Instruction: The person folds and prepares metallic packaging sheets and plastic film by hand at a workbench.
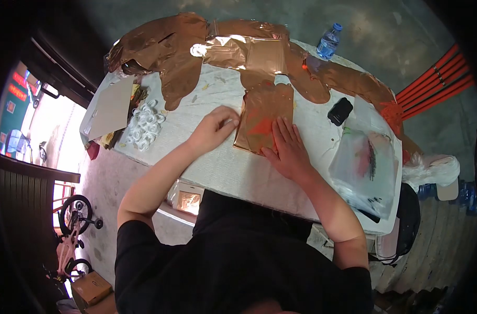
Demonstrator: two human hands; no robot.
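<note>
A flat rectangular stack of copper-coloured foil sheets [264,112] lies on the white-covered table in front of me. My left hand [215,128] is beside its left edge, fingers curled together; what they hold, if anything, is too small to make out. On the lower right part of the stack, my right hand [288,146] lies flat with its fingers spread. Behind the stack, a long copper foil shape [249,52] stretches across the far side of the table. A small white roll [198,50] sits on that foil.
At the left are white coiled pieces [144,125] and a grey board [111,109]. A water bottle [329,42] stands at the far edge. To the right lie a black object [340,111], clear plastic bags [363,167] and a red foil bunch [391,112].
</note>
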